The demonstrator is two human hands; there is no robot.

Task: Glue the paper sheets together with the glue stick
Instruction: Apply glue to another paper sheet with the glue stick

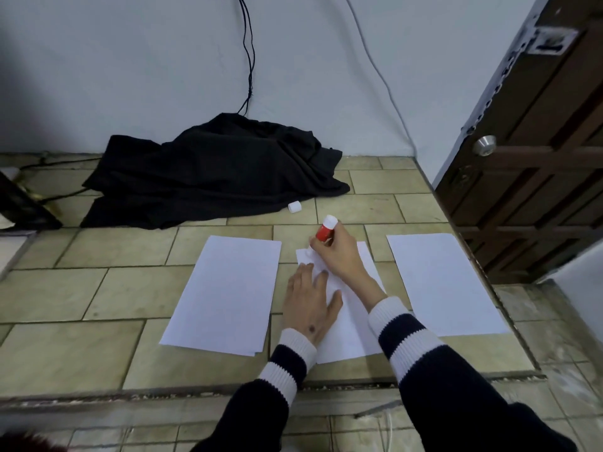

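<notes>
Three white paper sheets lie on the tiled floor: a left stack [228, 291], a middle sheet [349, 324] and a right sheet [440, 282]. My left hand [310, 305] presses flat on the middle sheet with fingers spread. My right hand [339, 252] grips a red glue stick [325, 231], its glue end down on the far left corner of the middle sheet and its white base up. The paper looks slightly crumpled at that corner. A small white cap [294, 206] lies on the floor beyond the sheets.
A black cloth [212, 171] is heaped against the wall, with cables running up from it. A dark wooden door [538, 158] stands at the right. A dark object [23, 207] sits at the far left. A floor step edge [195, 391] runs across near me.
</notes>
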